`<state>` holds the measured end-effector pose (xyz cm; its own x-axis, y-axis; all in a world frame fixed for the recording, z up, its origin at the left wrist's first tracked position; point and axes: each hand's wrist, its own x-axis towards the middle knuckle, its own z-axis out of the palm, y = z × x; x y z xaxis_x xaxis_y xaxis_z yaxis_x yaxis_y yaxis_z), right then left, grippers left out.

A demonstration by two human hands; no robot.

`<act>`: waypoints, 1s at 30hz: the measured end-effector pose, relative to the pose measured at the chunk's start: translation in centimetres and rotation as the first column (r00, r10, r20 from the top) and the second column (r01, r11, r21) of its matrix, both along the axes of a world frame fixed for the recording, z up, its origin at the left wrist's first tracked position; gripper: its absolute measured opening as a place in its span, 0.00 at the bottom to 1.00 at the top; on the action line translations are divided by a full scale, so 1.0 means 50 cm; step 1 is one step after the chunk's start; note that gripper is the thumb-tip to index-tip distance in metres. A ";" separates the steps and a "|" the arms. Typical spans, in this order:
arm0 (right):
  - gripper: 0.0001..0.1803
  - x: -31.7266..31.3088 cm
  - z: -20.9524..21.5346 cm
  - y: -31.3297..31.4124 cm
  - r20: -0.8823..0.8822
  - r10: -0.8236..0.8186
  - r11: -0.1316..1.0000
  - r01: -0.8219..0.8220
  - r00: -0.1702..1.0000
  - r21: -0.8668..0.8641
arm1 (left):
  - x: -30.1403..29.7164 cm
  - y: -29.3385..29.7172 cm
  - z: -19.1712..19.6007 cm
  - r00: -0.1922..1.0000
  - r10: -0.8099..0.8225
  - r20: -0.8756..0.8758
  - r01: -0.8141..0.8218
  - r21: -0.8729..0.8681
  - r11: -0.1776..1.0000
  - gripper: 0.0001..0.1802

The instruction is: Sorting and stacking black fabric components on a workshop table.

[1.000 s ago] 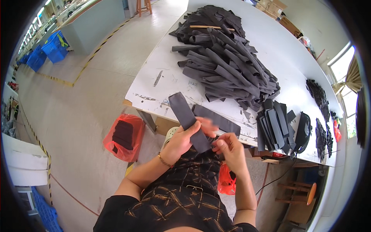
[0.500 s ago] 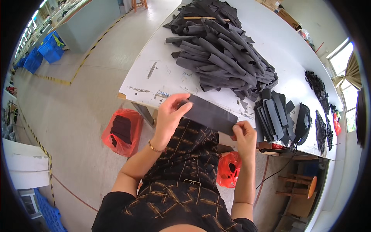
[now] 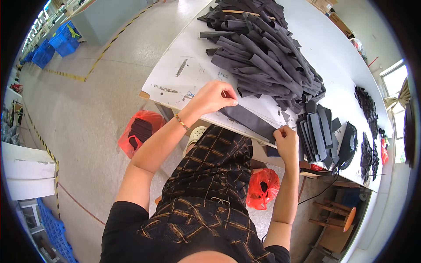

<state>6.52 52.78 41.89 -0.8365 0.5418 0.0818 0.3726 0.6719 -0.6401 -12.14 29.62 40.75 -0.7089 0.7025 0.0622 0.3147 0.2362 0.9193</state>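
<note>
A dark grey fabric strip (image 3: 251, 122) lies slantwise along the near edge of the white table (image 3: 175, 83). At its right end my right hand (image 3: 287, 142) is closed, thumb and fingers pinching the strip. My left hand (image 3: 214, 99) is over the left end, fingertips pinched together at the strip's upper edge; part of that end is hidden beneath it. Just beyond lies a large heap of loose dark grey fabric strips (image 3: 267, 61). To the right of my right hand, flat dark strips (image 3: 318, 133) lie in an overlapping stack.
A black rounded object (image 3: 348, 147) with a cord is beside the stack. Black scraps (image 3: 366, 107) lie along the table's far right. Red plastic bags (image 3: 144, 129) (image 3: 263, 188) sit on the floor below. A wooden stool (image 3: 335, 215) stands under the table at right.
Both hands have brought the strip from in front of my body down to the table edge. My left hand has moved farther forward, and its grip has turned over the strip's end.
</note>
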 end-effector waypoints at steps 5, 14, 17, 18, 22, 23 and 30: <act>0.18 0.000 0.037 -0.025 0.226 -0.041 0.987 0.005 0.973 0.158 | -0.012 -0.008 -0.013 0.985 -0.011 -0.174 -0.008 -0.109 0.994 0.11; 0.33 -0.038 0.059 -0.089 0.178 0.529 0.724 -0.551 0.830 0.414 | 0.020 -0.044 -0.041 0.997 0.074 0.030 -0.079 0.241 0.967 0.15; 0.28 -0.050 0.065 -0.080 0.149 0.565 0.752 -0.581 0.811 0.311 | 0.028 -0.054 -0.045 0.993 0.103 0.051 -0.114 0.286 0.951 0.16; 0.27 -0.053 0.065 -0.072 0.130 0.575 0.768 -0.588 0.808 0.254 | 0.030 -0.053 -0.041 0.990 0.124 0.065 -0.138 0.292 0.946 0.15; 0.23 -0.062 0.070 -0.066 0.077 0.603 0.767 -0.604 0.794 0.218 | 0.034 -0.054 -0.045 0.982 0.150 0.111 -0.179 0.333 0.926 0.14; 0.23 -0.065 0.072 -0.068 0.080 0.610 0.760 -0.611 0.788 0.222 | 0.033 -0.055 -0.047 0.981 0.159 0.112 -0.188 0.338 0.922 0.14; 0.23 -0.076 0.065 -0.071 0.119 0.573 0.784 -0.585 0.811 0.208 | 0.031 -0.055 -0.057 0.977 0.172 0.124 -0.208 0.397 0.894 0.13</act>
